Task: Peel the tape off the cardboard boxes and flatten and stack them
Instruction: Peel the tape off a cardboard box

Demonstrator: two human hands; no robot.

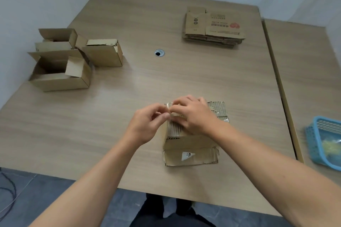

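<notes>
A small cardboard box (191, 145) stands on the wooden table (129, 88) in front of me, its near flap folded down with a white label. My right hand (193, 114) lies over the box top, fingers curled at its far left corner. My left hand (147, 125) pinches a strip of clear tape (170, 114) at that same corner, thumb and forefinger together. At the far right lies a stack of flattened boxes (212, 29). Three opened boxes (60, 72) (103, 52) (57, 39) stand at the left.
A blue plastic basket (324, 142) holding crumpled tape sits on the adjoining table at the right. A round cable hole (159, 53) lies in the table's middle. White walls close off the left and back. Dark cables lie on the floor at the lower left.
</notes>
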